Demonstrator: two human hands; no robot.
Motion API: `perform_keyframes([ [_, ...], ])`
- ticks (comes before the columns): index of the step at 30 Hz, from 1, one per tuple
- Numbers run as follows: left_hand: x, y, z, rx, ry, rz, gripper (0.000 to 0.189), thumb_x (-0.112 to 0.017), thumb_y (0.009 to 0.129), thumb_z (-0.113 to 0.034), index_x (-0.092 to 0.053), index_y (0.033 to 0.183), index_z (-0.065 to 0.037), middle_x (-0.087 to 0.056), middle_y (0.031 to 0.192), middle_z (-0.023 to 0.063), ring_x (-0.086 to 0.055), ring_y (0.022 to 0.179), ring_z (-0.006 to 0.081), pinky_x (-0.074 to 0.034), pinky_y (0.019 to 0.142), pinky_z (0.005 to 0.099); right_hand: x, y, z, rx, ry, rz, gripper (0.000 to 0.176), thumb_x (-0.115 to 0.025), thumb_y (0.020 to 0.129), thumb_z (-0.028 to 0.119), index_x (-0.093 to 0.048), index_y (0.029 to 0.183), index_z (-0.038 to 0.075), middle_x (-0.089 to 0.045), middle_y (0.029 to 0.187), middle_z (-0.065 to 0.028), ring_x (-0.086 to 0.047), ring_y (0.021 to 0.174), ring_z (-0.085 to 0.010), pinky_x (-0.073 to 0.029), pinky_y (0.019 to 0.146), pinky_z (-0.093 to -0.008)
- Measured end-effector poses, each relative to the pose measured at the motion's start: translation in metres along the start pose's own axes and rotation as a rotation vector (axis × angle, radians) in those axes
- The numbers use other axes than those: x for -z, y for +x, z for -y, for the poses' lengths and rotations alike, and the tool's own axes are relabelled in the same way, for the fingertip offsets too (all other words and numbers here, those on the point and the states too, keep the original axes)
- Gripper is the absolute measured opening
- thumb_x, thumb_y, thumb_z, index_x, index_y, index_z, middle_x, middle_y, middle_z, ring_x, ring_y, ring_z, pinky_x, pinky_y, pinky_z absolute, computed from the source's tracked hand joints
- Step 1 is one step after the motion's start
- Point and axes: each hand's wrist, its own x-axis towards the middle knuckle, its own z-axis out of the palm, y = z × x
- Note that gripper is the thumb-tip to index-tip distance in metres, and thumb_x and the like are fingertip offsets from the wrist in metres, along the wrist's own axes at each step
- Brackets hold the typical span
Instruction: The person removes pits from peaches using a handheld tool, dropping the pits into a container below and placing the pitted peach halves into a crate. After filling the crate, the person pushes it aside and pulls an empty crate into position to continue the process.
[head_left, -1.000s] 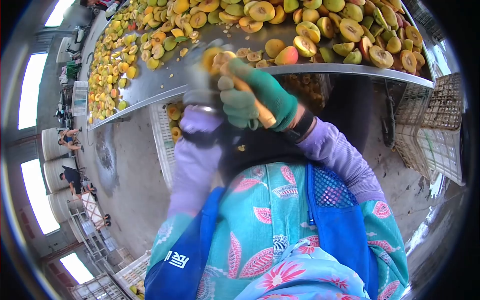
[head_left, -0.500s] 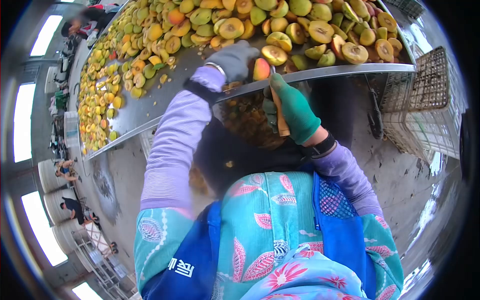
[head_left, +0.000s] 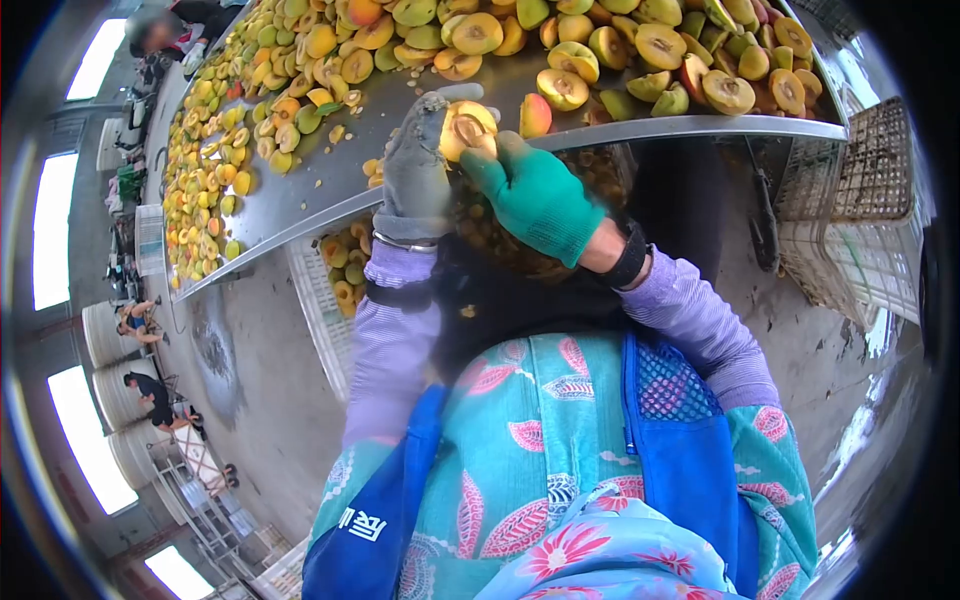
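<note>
Right at the near edge of the metal tabletop [head_left: 345,168], both hands are in on one stone-fruit half [head_left: 468,130]! The left hand [head_left: 415,165], in a grey glove, has it: a snug grip closed around the side of the fruit, cut face turned up, yellow flesh ringing a brown middle. In from the other side comes the right hand [head_left: 545,200], gloved in green, fingers bent in and the tips up against the lower edge of that cut face. How tight that right grip is, or whether a tool sits inside it, I cannot tell; the palm is turned away.

Just beyond the green glove, a red-blushed piece [head_left: 535,115] sits close to the metal rim. Further back it's a crowd: a great heap of fruit halves [head_left: 477,33], yellow and green, some cut side up, spreading along to the far left. Below the tabletop, a white crate [head_left: 322,312] shows more fruit inside, while tall lattice crates [head_left: 850,220] stand over on the right. Lavender sleeves [head_left: 392,350] run down both forearms, a black band [head_left: 630,255] around the right wrist.
</note>
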Motion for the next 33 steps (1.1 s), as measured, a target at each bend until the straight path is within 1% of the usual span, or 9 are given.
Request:
perform_keyframes([
  [6, 0.003, -0.007, 0.000, -0.091, 0.101, -0.026, 0.025, -0.054, 0.087, -0.007, -0.062, 0.110, -0.006, -0.067, 0.099, 0.0075, -0.066, 0.089, 0.0175, -0.052, 0.080, 0.0286, -0.002, 0.007, 0.002, -0.152, 0.163, 0.103, 0.028, -0.060, 0.086, 0.024, -0.057, 0.110, 0.011, -0.057, 0.088, -0.0209, -0.061, 0.077, -0.0399, -0.050, 0.061, -0.0473],
  [9, 0.001, -0.007, 0.002, -0.031, -0.029, -0.065, 0.024, -0.052, 0.088, -0.006, -0.063, 0.110, -0.006, -0.067, 0.099, 0.0070, -0.066, 0.089, 0.0174, -0.052, 0.080, 0.0285, -0.005, 0.005, 0.001, -0.011, 0.053, 0.087, 0.027, -0.056, 0.091, 0.029, -0.056, 0.110, 0.010, -0.057, 0.091, -0.0220, -0.061, 0.079, -0.0404, -0.049, 0.064, -0.0481],
  [12, -0.001, -0.007, -0.001, -0.116, 0.091, -0.066, 0.025, -0.054, 0.086, -0.006, -0.063, 0.110, -0.006, -0.067, 0.100, 0.0070, -0.066, 0.090, 0.0179, -0.052, 0.080, 0.0290, -0.006, 0.009, 0.007, -0.308, 0.350, 0.094, 0.030, -0.052, 0.094, 0.033, -0.055, 0.108, 0.007, -0.059, 0.089, -0.0237, -0.061, 0.077, -0.0413, -0.048, 0.065, -0.0483],
  [14, -0.004, -0.008, -0.009, -0.137, 0.082, -0.056, 0.026, -0.055, 0.085, -0.006, -0.063, 0.109, -0.007, -0.067, 0.101, 0.0073, -0.066, 0.092, 0.0190, -0.052, 0.081, 0.0296, -0.012, 0.005, -0.004, -0.140, 0.208, 0.017, 0.034, -0.052, 0.094, 0.036, -0.055, 0.106, 0.004, -0.061, 0.085, -0.0250, -0.061, 0.075, -0.0417, -0.048, 0.065, -0.0480],
  [18, 0.018, 0.007, -0.005, -0.446, 0.685, 0.172, 0.026, -0.055, 0.086, -0.009, -0.063, 0.110, -0.006, -0.066, 0.104, 0.0085, -0.065, 0.095, 0.0210, -0.051, 0.084, 0.0306, -0.018, 0.006, -0.022, -0.213, 0.139, -0.002, 0.042, -0.049, 0.096, 0.039, -0.053, 0.104, -0.002, -0.062, 0.080, -0.0261, -0.061, 0.077, -0.0420, -0.048, 0.063, -0.0470],
  [21, 0.021, 0.013, -0.017, -0.442, 0.529, 0.299, 0.028, -0.055, 0.089, -0.011, -0.061, 0.114, -0.002, -0.068, 0.104, 0.0103, -0.066, 0.094, 0.0210, -0.051, 0.084, 0.0308, -0.012, 0.007, -0.020, -0.192, 0.226, -0.005, 0.046, -0.048, 0.097, 0.043, -0.054, 0.101, -0.003, -0.063, 0.085, -0.0262, -0.061, 0.082, -0.0421, -0.048, 0.065, -0.0460],
  [27, 0.008, -0.022, -0.008, 0.137, -0.273, 0.026, 0.049, -0.047, 0.099, -0.037, -0.050, 0.130, 0.001, -0.063, 0.114, 0.0126, -0.062, 0.098, 0.0197, -0.053, 0.082, 0.0298, -0.004, 0.018, -0.019, -0.327, 0.523, 0.196, 0.049, -0.050, 0.095, 0.045, -0.057, 0.101, -0.003, -0.063, 0.090, -0.0270, -0.062, 0.085, -0.0411, -0.048, 0.071, -0.0447],
  [29, 0.012, -0.025, -0.002, 0.308, -0.486, -0.056, 0.048, -0.042, 0.100, -0.037, -0.050, 0.129, 0.000, -0.063, 0.112, 0.0141, -0.062, 0.096, 0.0201, -0.053, 0.081, 0.0305, 0.004, 0.017, -0.010, -0.278, 0.223, 0.171, 0.049, -0.050, 0.095, 0.045, -0.058, 0.101, -0.003, -0.064, 0.091, -0.0266, -0.062, 0.087, -0.0410, -0.048, 0.071, -0.0450],
  [33, 0.011, -0.029, -0.002, 0.053, -0.355, -0.024, 0.043, -0.037, 0.100, -0.030, -0.052, 0.126, 0.001, -0.064, 0.108, 0.0161, -0.062, 0.096, 0.0209, -0.053, 0.082, 0.0314, 0.003, 0.009, 0.014, -0.236, 0.051, 0.133, 0.049, -0.049, 0.095, 0.044, -0.058, 0.099, -0.004, -0.064, 0.091, -0.0263, -0.062, 0.088, -0.0419, -0.048, 0.073, -0.0463],
])
